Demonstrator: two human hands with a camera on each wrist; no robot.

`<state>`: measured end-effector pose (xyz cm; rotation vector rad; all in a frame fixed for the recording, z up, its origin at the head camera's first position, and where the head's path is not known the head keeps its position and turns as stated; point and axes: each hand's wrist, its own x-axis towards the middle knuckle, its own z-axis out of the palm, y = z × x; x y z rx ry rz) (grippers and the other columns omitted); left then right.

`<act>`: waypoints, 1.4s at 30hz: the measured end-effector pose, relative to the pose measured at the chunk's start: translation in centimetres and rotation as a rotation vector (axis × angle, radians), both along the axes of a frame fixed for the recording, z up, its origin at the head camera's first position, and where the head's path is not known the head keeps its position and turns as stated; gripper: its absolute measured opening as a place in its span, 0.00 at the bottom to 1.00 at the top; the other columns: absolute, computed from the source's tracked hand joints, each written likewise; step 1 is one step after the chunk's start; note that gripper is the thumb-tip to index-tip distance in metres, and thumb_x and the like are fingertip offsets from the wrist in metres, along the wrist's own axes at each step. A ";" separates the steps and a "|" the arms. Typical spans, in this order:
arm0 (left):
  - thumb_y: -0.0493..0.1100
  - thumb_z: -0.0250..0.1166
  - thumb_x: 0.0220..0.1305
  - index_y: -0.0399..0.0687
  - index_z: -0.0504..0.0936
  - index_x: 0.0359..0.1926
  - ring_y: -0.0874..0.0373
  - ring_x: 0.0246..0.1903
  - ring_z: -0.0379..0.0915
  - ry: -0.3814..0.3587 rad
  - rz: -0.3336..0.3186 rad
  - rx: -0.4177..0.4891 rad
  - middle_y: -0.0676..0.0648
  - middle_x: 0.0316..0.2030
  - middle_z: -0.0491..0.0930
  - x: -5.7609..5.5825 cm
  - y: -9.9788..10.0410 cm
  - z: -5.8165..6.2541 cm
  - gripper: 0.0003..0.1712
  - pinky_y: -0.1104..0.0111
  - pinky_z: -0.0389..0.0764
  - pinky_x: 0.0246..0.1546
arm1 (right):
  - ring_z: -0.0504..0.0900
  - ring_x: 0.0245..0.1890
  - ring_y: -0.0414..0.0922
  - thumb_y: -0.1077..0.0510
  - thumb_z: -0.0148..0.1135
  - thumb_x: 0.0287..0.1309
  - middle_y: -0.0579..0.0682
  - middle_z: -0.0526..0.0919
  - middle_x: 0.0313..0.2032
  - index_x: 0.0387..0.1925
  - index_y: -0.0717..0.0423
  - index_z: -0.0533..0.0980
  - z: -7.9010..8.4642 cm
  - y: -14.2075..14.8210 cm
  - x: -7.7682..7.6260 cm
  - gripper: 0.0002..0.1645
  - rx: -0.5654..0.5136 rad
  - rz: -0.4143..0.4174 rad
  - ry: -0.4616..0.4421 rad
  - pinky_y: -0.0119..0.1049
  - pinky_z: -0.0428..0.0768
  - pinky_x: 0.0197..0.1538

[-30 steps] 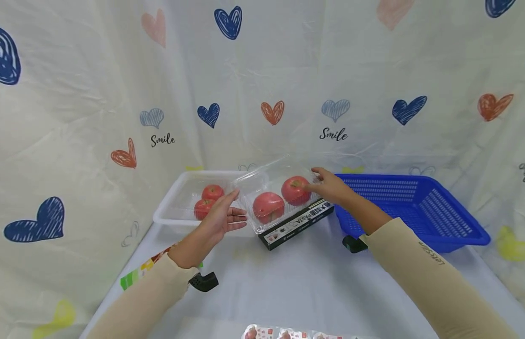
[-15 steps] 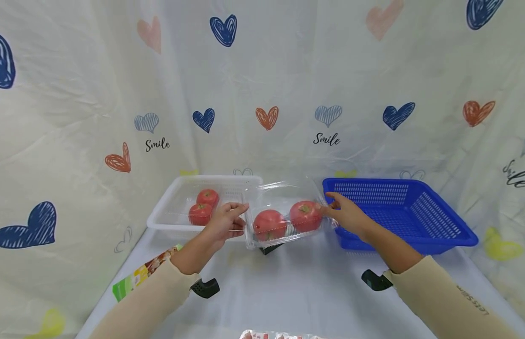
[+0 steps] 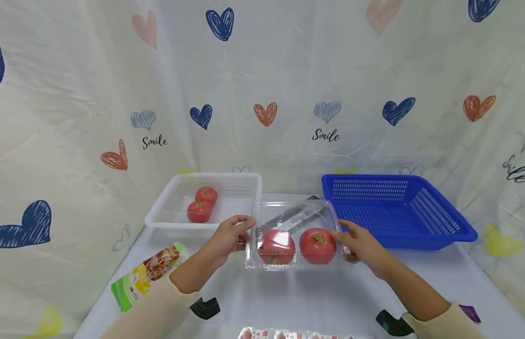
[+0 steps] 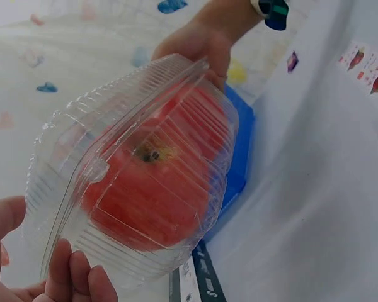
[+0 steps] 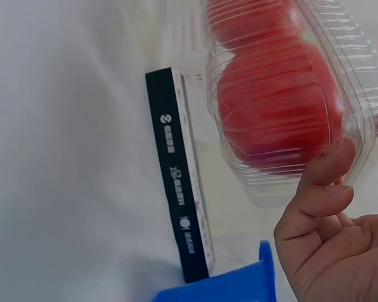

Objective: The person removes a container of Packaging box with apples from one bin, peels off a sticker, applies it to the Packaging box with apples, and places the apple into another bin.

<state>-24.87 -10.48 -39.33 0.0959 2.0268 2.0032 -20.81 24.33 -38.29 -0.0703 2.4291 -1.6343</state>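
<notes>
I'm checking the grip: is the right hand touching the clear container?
Touching. The right wrist view shows the right hand gripping the clear container at its rimmed edge, with no gap between.

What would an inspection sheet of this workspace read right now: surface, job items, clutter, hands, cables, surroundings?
Surface: white-covered table.
Job's things: clear container, lid apparently closed, with two red fruits inside.
Clutter: white basket holding two more red fruits; blue basket on the right; black box near it; green-and-yellow packet at left; printed strip at the near edge; small purple item, contents unclear.
Grippers: left hand holds the container's left end; right hand holds its right end.
Cables: nothing seen.
Surroundings: pale backdrop printed with hearts and "Smile".
</notes>
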 end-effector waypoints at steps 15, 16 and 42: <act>0.59 0.66 0.61 0.43 0.74 0.54 0.54 0.27 0.76 -0.014 -0.086 -0.089 0.45 0.26 0.77 3.3 0.8 -3.2 0.30 0.61 0.82 0.35 | 0.73 0.19 0.46 0.48 0.56 0.69 0.57 0.77 0.39 0.73 0.63 0.48 -3.1 1.5 4.0 0.43 -0.095 0.000 -0.083 0.35 0.74 0.22; 0.59 0.66 0.61 0.43 0.74 0.54 0.54 0.27 0.76 -0.015 -0.091 -0.094 0.45 0.25 0.77 3.4 0.9 -3.4 0.30 0.62 0.82 0.35 | 0.73 0.19 0.46 0.47 0.56 0.69 0.56 0.77 0.38 0.73 0.63 0.48 -3.4 1.7 4.0 0.43 -0.093 0.004 -0.083 0.35 0.74 0.22; 0.57 0.65 0.63 0.44 0.77 0.50 0.56 0.24 0.71 -0.062 -0.100 -0.148 0.46 0.24 0.76 2.0 2.1 -7.0 0.24 0.67 0.80 0.28 | 0.75 0.18 0.46 0.46 0.55 0.69 0.56 0.78 0.37 0.72 0.66 0.47 -7.4 2.7 3.6 0.45 -0.115 0.014 -0.143 0.35 0.72 0.20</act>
